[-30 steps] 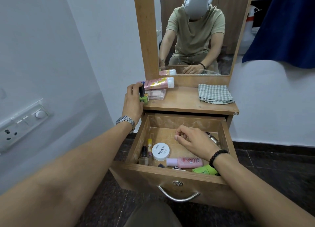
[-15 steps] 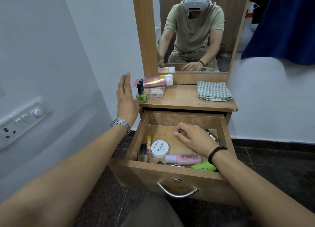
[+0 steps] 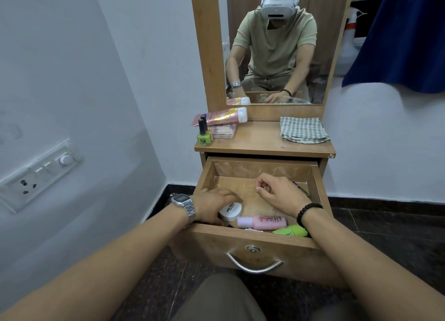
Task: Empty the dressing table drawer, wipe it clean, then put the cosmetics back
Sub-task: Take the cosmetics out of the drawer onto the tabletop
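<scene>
The left hand (image 3: 212, 206), fingers spread, reaches the small white jar (image 3: 230, 211) at the drawer's (image 3: 255, 241) seven o'clock, probably light, rigid and smooth, best pinched round its rim, while the right hand (image 3: 277, 195) rests loosely curled, holding nothing.

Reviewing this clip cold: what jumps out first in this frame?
Both hands are down in the open drawer: the left hand reaches the white round jar, and the right hand hovers loosely curled. Above, green nail polish and a pink tube stand on the tabletop beside a folded checked cloth.
</scene>
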